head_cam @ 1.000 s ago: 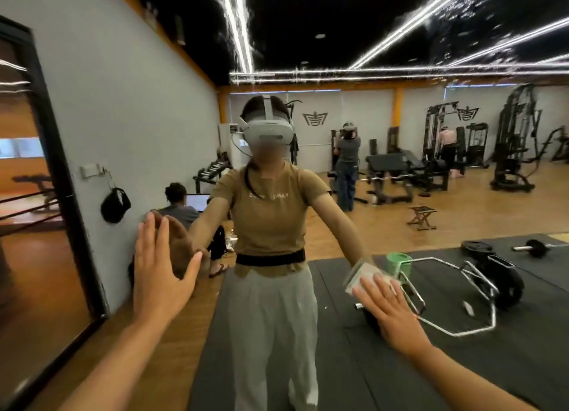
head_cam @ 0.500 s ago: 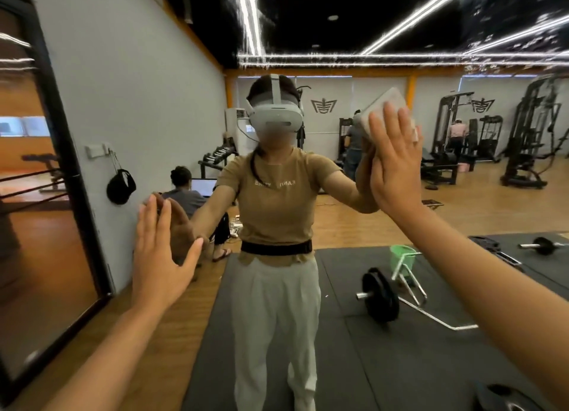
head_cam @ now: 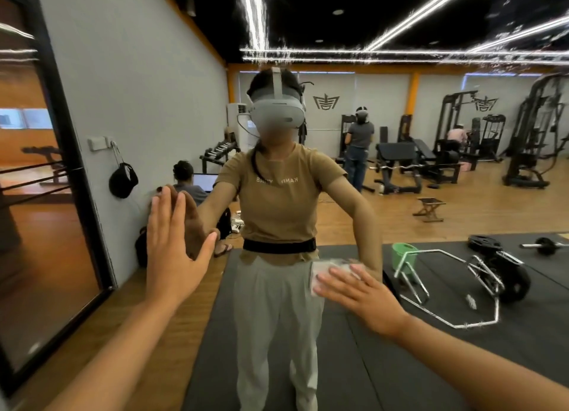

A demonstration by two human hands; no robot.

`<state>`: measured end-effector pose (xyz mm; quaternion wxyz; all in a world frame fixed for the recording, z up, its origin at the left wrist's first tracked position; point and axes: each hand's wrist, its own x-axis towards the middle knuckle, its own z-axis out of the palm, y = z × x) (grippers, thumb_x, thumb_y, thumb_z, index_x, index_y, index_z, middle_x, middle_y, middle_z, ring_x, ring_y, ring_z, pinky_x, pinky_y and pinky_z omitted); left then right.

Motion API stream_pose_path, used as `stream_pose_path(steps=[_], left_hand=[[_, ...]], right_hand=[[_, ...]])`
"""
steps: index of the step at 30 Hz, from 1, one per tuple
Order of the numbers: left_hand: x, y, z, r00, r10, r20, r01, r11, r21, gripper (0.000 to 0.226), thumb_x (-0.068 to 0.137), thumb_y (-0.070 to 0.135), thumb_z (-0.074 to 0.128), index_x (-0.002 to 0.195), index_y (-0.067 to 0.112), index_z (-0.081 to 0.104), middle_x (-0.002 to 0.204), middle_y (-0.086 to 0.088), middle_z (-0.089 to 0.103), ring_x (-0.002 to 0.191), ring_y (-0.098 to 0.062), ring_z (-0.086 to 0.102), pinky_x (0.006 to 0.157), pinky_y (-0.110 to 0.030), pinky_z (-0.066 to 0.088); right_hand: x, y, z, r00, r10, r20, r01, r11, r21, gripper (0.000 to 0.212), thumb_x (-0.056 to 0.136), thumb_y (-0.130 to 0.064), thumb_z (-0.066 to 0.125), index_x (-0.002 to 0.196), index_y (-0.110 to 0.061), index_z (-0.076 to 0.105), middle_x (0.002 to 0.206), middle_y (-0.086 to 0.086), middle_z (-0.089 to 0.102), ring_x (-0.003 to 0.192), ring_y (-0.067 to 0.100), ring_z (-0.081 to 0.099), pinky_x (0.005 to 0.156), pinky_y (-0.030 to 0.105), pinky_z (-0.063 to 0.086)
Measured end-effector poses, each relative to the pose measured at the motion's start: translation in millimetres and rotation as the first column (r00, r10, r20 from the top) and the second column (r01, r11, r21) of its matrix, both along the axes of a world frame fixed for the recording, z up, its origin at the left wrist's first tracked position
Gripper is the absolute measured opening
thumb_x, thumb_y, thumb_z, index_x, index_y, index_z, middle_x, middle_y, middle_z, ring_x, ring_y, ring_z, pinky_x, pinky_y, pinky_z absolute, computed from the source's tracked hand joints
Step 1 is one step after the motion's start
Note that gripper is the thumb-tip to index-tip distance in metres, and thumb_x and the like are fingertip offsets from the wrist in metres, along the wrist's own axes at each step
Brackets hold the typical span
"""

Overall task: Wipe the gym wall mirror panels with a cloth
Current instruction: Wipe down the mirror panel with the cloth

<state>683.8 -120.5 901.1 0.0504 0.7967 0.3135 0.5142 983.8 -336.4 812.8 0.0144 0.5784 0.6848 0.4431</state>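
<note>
- While the left hand [head_cam: 172, 250] lies flat against the mirror [head_cam: 400, 213], fingers straight and close together, it meets its own reflection to the left of the reflected person [head_cam: 277, 213].
- Lower and to the right of that reflected person's waist, the right hand [head_cam: 360, 293] presses the white cloth [head_cam: 326, 270] onto the glass with straight, spread fingers; the cloth shows as a pale blurred patch under and beyond the fingertips.
- Across the reflected person's tan T-shirt [head_cam: 277, 201] runs pale mirrored lettering; the part on the right seems to read "KANT" reversed, the rest is too blurred to tell.
- Behind the reflected person, the far wall carries a dark emblem [head_cam: 325, 101], shield-like, with no legible words.
- Right of the reflected person, on the black floor mat [head_cam: 431, 349], lie a green bucket [head_cam: 404, 255], a chrome hex bar [head_cam: 455, 287] with black weight plates and a small dumbbell [head_cam: 543, 246].
- Left of the reflected person, a black cap [head_cam: 123, 180] hangs on the grey wall, and someone sits on the floor at a laptop [head_cam: 203, 181].
- Farther back stand black weight machines [head_cam: 529, 140] and a bench [head_cam: 397, 161].
</note>
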Motion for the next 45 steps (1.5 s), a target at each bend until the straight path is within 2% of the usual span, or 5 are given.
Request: stream_pose_path(steps=[12,20,24,34,45], left_hand=[[-6,5,-2,0.999,-0.027,-0.035,0.029,0.997,0.065,0.091,0.087,0.049,0.054,0.159,0.021,0.007,0.164,0.013,-0.014,0.151,-0.01,-0.013,0.12,-0.04,0.003],[-12,9,-2,0.996,-0.01,-0.091,0.018,0.996,0.091,0.089,0.092,0.035,0.067,0.159,0.018,0.01,0.165,0.01,-0.014,0.151,-0.011,-0.014,0.118,-0.025,-0.008],[-18,13,-2,0.988,0.032,-0.15,-0.011,0.99,0.137,0.083,0.095,0.04,0.059,0.159,0.019,0.011,0.166,0.006,-0.012,0.152,-0.012,-0.012,0.118,-0.035,0.001],[-27,16,1,0.962,0.147,-0.229,-0.079,0.956,0.282,0.076,0.092,0.048,0.04,0.158,0.015,0.019,0.167,-0.003,0.003,0.153,-0.018,-0.003,0.12,-0.036,0.01],[-49,34,9,0.94,0.169,-0.298,-0.022,0.897,0.441,0.067,0.096,0.037,0.042,0.157,0.017,0.024,0.166,-0.004,0.009,0.153,-0.019,0.007,0.124,-0.033,0.001]], right_hand=[[-56,70,236,0.918,0.273,-0.288,-0.039,0.784,0.619,0.055,0.099,-0.007,0.042,0.153,-0.014,0.032,0.161,0.015,0.023,0.151,0.034,0.013,0.121,0.057,0.007],[-57,56,7,0.976,0.095,0.197,-0.095,0.995,-0.009,0.076,0.085,-0.016,0.048,0.156,-0.02,0.023,0.164,0.003,0.019,0.151,0.024,0.016,0.123,0.048,-0.003],[-53,59,20,0.94,0.101,0.326,-0.068,0.992,-0.108,0.084,0.084,-0.024,0.059,0.158,-0.022,0.017,0.165,0.001,0.014,0.152,0.022,0.01,0.123,0.045,-0.003],[-114,130,261,0.97,0.204,-0.135,-0.082,0.791,0.606,0.059,0.095,-0.003,0.049,0.152,-0.015,0.037,0.16,0.012,0.029,0.149,0.034,0.021,0.12,0.056,0.015],[-106,106,18,0.894,0.143,0.424,-0.074,0.982,-0.176,0.076,0.088,-0.033,0.049,0.158,-0.022,0.021,0.166,0.0,0.011,0.153,0.023,0.008,0.122,0.048,-0.01]])
